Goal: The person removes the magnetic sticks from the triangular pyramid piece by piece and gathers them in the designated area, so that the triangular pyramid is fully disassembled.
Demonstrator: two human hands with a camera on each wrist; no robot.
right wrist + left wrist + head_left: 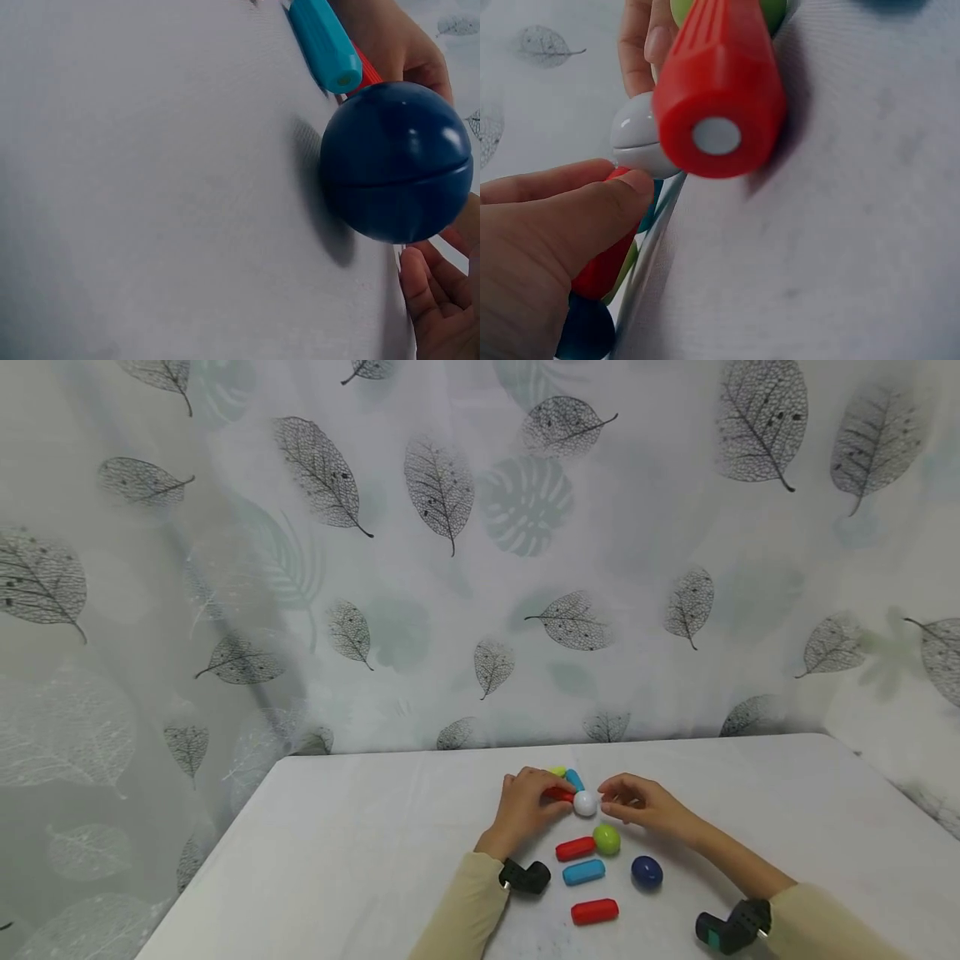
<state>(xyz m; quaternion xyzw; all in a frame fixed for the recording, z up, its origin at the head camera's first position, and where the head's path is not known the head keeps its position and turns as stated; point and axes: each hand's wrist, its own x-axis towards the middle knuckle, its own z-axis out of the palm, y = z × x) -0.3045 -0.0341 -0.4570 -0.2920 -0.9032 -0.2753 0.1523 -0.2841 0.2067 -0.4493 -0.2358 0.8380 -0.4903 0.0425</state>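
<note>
Two hands at work | left hand (525, 806) pinched red rod (558, 793), steadying it | right hand (641, 803) pinched white ball (585, 803) against rod's end | spare pieces left loose on worktop (360, 843)

glossy plastic blue ball (396, 161), matt tablecloth (150, 187)

White table (360, 827), leaf-print curtain (450, 568) behind, soft even light

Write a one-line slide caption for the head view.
Left hand grips a red rod against a white ball touched by the right hand.
</note>
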